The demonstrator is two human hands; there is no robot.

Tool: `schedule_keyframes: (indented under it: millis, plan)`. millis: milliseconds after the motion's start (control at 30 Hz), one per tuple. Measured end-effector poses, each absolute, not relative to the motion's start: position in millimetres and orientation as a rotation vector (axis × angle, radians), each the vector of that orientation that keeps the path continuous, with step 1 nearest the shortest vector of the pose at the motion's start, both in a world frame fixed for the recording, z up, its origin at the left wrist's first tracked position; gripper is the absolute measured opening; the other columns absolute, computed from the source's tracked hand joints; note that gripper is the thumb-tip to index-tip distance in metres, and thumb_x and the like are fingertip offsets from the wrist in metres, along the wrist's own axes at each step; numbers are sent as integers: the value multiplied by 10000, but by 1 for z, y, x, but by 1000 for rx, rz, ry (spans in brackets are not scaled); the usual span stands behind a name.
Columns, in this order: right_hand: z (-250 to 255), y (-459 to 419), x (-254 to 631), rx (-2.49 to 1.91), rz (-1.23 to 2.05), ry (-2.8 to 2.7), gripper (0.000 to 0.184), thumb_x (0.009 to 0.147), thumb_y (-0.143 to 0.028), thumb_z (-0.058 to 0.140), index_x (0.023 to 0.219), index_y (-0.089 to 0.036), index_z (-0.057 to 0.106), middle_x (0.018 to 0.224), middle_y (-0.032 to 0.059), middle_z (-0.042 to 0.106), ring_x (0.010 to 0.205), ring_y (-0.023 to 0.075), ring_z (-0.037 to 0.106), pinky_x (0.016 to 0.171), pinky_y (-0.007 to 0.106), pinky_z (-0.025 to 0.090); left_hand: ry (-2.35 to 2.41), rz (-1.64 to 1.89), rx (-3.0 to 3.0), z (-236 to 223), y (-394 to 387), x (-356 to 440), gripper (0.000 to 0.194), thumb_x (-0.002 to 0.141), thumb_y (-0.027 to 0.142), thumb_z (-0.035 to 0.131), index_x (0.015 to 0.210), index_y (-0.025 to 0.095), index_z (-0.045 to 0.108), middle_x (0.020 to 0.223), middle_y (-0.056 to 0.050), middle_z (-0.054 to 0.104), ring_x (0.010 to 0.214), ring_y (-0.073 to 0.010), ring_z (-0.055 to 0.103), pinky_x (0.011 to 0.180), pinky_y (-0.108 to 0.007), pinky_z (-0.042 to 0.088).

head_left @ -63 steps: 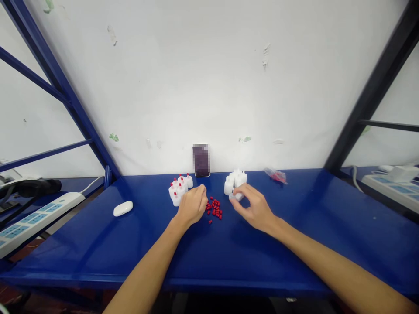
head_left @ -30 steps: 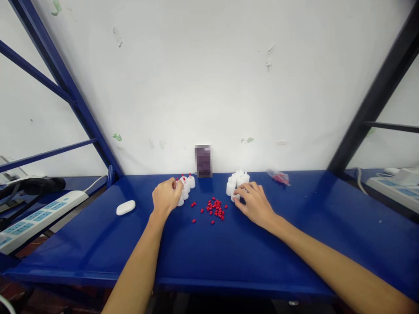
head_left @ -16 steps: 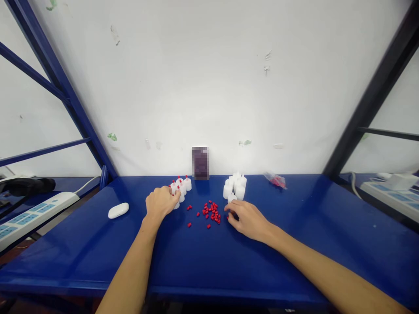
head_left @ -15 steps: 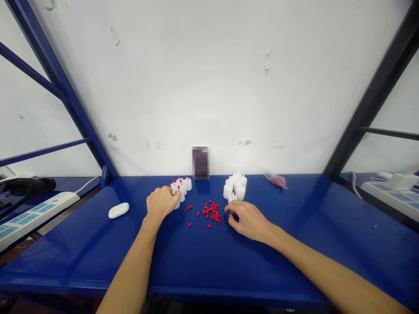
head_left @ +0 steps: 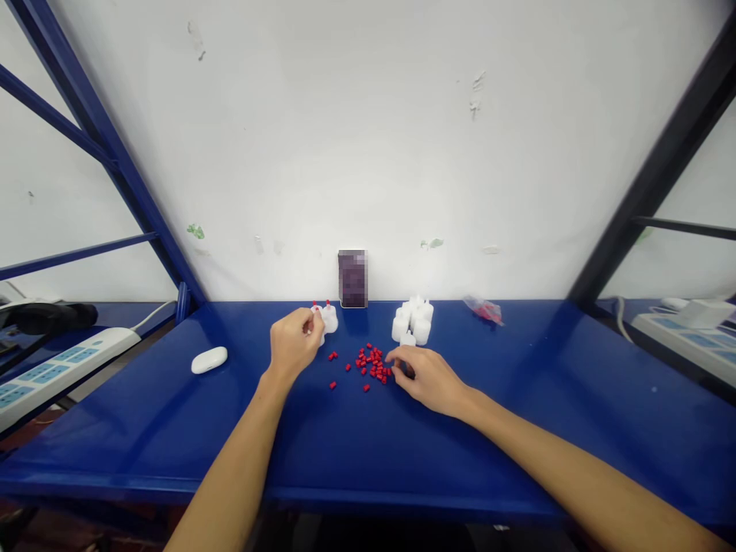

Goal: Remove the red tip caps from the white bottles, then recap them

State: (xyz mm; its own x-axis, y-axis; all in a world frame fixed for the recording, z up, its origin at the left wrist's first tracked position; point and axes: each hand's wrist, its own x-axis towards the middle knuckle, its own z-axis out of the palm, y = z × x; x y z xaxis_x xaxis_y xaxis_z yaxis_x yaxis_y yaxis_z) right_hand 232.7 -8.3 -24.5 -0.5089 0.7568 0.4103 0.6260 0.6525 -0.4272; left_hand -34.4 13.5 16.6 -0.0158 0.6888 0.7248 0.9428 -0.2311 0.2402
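Observation:
My left hand (head_left: 295,342) is closed, fingers curled in a pinch beside the white squeeze bottles with red caps (head_left: 329,318). It covers most of that group, and what its fingertips hold is hidden. My right hand (head_left: 430,377) reaches to the right edge of a loose pile of small red caps (head_left: 371,359). Thumb and index finger are apart there, with no object visible between them. Just behind this hand stands a white bottle without a cap (head_left: 408,338), partly hidden by the knuckles. Several more uncapped white bottles (head_left: 422,330) are clustered behind it.
Everything lies on a blue table (head_left: 356,445) against a white wall. A dark, blurred phone-like panel (head_left: 353,280) leans at the back. A clear bag with red pieces (head_left: 486,310) lies right, a white oval case (head_left: 209,359) left. Power strips (head_left: 63,372) flank the table.
My left hand has shifted slightly right and its fingers have curled tighter beside the capped bottles. My right hand has moved a little left, to the edge of the cap pile.

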Motion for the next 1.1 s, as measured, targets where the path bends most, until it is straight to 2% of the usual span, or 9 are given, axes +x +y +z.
schedule_keyframes:
  millis: [100, 300, 467, 600, 700, 767, 900, 1000, 1100]
  plan:
    - [-22, -12, 234, -1040, 333, -2228, 241, 875, -150, 493, 1069, -213, 622, 845, 19, 679, 639, 141, 597, 648, 279, 474, -1440, -1180, -2186, 6, 12, -18, 350, 954, 328, 354, 660, 186, 479, 587, 8, 503, 535, -112, 448, 579, -246, 334]
    - [-19, -22, 233, -869, 561, -2075, 510, 865, -239, 596, 1340, -241, 412, 1016, 36, 674, 462, 71, 555, 506, 236, 499, -1090, -1160, -2543, -6, 1, 26, 253, 995, 248, 298, 860, 184, 503, 688, 1, 571, 572, -123, 521, 585, -249, 376]
    - [-21, -22, 230, -635, 451, -2103, 288, 903, -262, 582, 1185, -246, 527, 1078, 57, 640, 571, 91, 582, 546, 241, 526, -989, -1134, -2649, -13, -1, 38, 258, 1006, 243, 269, 854, 192, 470, 673, 9, 559, 574, -128, 538, 565, -256, 369]
    - [-17, -22, 230, -570, 428, -2170, 271, 946, -237, 526, 1216, -252, 525, 1050, 59, 625, 686, 128, 607, 652, 286, 546, -1019, -1121, -2693, -13, -1, 35, 254, 1003, 226, 257, 862, 193, 466, 703, 0, 568, 609, -136, 556, 590, -262, 389]
    - [-11, -23, 231, -547, 385, -2175, 230, 973, -211, 471, 1173, -251, 576, 1021, 67, 599, 872, 174, 601, 790, 335, 525, -980, -1045, -2748, -11, -2, 34, 197, 975, 206, 290, 1003, 189, 484, 825, -28, 622, 717, -157, 596, 664, -276, 431]
    - [-9, -24, 231, -556, 386, -2140, 213, 984, -209, 450, 1123, -245, 607, 970, 63, 589, 889, 180, 579, 815, 343, 503, -932, -932, -2766, -10, -3, 34, 204, 947, 207, 331, 1092, 185, 472, 894, -43, 639, 782, -180, 607, 702, -294, 447]
    - [-11, -24, 227, -590, 450, -2078, 175, 990, -231, 448, 1029, -229, 618, 845, 37, 593, 804, 171, 554, 768, 326, 483, -946, -679, -2731, -12, 0, 37, 184, 965, 260, 315, 963, 189, 484, 850, -42, 629, 756, -196, 589, 675, -312, 445]
    - [-13, -24, 224, -593, 501, -2050, 85, 930, -266, 575, 999, -218, 589, 852, 28, 593, 760, 159, 549, 724, 305, 483, -983, -577, -2696, -16, 4, 37, 315, 1003, 343, 217, 871, 196, 463, 801, -44, 613, 690, -194, 562, 629, -317, 427]
    - [-15, -23, 223, -600, 530, -2047, 135, 879, -265, 650, 980, -216, 574, 866, 21, 580, 742, 145, 551, 703, 286, 485, -977, -594, -2657, -20, 8, 37, 486, 1000, 482, 83, 837, 202, 446, 761, -50, 597, 647, -202, 536, 601, -332, 407]
